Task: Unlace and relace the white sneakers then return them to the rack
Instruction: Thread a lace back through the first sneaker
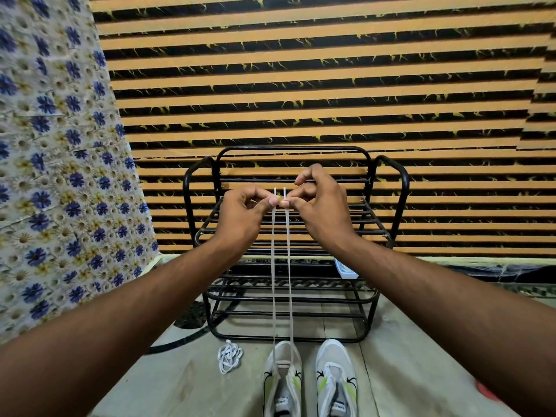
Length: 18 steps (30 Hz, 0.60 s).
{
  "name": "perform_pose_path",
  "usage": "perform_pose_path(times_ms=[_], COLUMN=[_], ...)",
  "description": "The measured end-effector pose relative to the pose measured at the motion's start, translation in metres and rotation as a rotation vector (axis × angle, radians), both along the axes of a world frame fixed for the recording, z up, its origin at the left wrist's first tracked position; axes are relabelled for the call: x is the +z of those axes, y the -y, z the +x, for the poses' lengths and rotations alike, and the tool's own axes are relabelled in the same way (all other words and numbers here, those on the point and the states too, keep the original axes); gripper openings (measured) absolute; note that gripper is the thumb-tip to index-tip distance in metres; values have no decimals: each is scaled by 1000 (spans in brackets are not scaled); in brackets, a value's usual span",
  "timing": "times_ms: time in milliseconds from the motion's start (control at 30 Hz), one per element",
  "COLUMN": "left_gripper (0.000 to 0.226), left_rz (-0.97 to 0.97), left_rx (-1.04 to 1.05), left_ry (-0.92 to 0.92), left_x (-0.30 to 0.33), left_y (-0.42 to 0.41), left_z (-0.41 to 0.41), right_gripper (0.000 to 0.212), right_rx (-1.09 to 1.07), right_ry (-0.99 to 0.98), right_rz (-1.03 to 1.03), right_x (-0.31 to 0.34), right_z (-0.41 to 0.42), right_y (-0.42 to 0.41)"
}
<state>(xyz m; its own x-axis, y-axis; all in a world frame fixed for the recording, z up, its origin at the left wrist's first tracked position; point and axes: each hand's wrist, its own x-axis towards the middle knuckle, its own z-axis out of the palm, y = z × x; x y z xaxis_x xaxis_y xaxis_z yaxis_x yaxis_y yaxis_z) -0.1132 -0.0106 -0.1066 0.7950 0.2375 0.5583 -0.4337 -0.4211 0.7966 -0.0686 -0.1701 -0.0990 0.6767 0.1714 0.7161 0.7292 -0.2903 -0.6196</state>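
Both hands raised in front of black rack (pixel 296 224). Left hand (pixel 243 215) and right hand (pixel 319 206) each pinch one tip of a white lace (pixel 281 281) running taut down to left sneaker (pixel 282 380) on floor (pixel 406 371). Right sneaker (pixel 336 377) just beside it, unlaced. Loose lace bundle (pixel 230 356) left of them.

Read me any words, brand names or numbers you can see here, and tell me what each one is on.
Nothing here can be read for sure.
Left sneaker: small dark print on a white tongue label, too blurred to read.
Right sneaker: a similar tongue label, also too blurred.
Rack, lace and loose lace: no text visible.
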Motion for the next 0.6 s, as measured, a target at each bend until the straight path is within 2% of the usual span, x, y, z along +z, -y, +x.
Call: perform_pose_path(times_ms=[600], left_gripper=[11], left_rz=[30], left_rx=[-10], left_ry=[-35], left_x=[2], left_y=[-1], left_z=[-3], right_gripper=[31], right_rx=[32], right_ry=[29], right_rz=[0], right_x=[-1], right_z=[0], right_y=[5])
